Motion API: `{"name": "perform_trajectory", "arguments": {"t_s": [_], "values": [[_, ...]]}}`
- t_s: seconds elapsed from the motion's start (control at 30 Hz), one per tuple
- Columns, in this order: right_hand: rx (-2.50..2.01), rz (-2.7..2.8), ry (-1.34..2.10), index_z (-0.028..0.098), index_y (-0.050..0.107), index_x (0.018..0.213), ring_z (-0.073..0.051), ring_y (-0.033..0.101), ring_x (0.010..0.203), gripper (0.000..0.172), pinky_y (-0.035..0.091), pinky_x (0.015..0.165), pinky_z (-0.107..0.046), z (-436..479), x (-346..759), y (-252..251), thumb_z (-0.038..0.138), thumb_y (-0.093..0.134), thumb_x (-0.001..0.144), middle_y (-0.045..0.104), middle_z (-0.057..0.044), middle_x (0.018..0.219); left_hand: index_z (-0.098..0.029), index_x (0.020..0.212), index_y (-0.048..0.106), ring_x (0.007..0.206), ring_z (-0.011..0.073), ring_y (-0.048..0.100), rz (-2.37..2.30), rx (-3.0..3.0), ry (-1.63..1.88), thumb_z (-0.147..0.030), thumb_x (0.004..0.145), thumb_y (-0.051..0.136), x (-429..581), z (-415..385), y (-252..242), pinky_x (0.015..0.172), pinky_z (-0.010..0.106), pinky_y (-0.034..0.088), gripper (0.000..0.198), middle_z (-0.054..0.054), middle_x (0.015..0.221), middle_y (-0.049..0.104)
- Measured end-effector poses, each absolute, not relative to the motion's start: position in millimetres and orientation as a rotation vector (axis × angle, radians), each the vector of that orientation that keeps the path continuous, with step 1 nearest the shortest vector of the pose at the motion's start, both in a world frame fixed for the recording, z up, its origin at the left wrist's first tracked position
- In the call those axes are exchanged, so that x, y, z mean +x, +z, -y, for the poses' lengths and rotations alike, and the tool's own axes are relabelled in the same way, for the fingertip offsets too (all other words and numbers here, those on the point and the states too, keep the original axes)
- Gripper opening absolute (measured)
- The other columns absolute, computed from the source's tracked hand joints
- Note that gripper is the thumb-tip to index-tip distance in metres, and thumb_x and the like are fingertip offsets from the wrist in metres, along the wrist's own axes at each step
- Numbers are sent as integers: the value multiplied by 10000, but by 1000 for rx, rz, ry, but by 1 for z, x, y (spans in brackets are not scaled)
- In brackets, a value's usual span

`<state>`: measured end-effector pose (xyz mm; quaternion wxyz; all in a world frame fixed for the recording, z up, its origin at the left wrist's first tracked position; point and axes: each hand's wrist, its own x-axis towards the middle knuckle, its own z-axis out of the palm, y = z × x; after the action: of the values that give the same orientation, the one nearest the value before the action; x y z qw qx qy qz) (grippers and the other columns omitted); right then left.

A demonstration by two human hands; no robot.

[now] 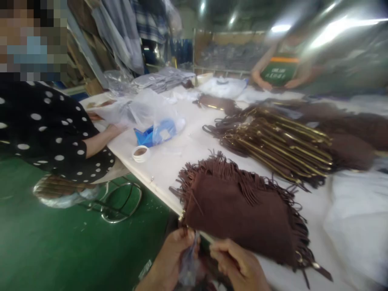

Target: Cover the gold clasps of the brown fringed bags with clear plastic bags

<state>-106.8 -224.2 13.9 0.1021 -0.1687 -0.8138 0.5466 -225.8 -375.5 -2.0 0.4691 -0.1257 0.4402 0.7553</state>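
in the head view, your left hand point(174, 252) is closed, thumb against fingers, on a piece of clear plastic point(189, 264) that hangs down over your lap; its lower end blurs out, so you can't make out its shape. your right hand point(238, 262) is curled just beside it, fingertips drawn in; whether they pinch anything you cannot tell, as the gap between both hands is smeared. the lower frame edge cuts off both wrists.

the brown fringed bag point(239, 210) lies flat on the white desk point(194, 139), right at the near edge above your hands, its fringe along the far and right sides. beyond it sits a heap of brown bags with gold zippers point(273, 139), overlapping too much to count. a white roll point(140, 154) stands near a blue packet point(162, 131), partly veiled by clear film. across the desk, a person in a green apron point(279, 72) is blurred.
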Motion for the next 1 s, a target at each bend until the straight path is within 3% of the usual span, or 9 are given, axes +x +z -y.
{"name": "perform_trajectory", "arguments": {"t_s": [0.37,0.57,0.83,1.0], "values": [[-265,2683,1198,275,646,1076,-140,674,732,286,512,656,-194,245,-139,-3,232,372,1002,664,-8,846,-90,815,648,528,83,489,-1150,-307,1880,-328,724,833,-231,379,0,529,203,390,315,36,657,605],[-227,2649,1184,259,637,1043,-122,683,745,260,515,689,-173,246,-144,-3,210,385,1002,677,-4,847,-95,826,652,672,143,581,-1237,-219,1936,-352,649,879,-230,378,-17,635,234,442,386,73,772,659],[-345,2706,1040,277,624,1045,-145,688,704,284,507,652,-201,256,-144,-4,241,344,1010,670,-1,834,-129,733,629,569,135,554,-1335,-107,1886,-434,613,877,-233,381,-28,550,225,429,411,30,646,634],[-338,2836,835,263,581,992,-147,682,629,243,435,538,-219,255,-148,6,134,383,937,666,12,804,-135,736,645,594,149,575,-1356,-85,1868,-393,611,870,-233,381,-23,577,242,456,365,38,672,664]]}}
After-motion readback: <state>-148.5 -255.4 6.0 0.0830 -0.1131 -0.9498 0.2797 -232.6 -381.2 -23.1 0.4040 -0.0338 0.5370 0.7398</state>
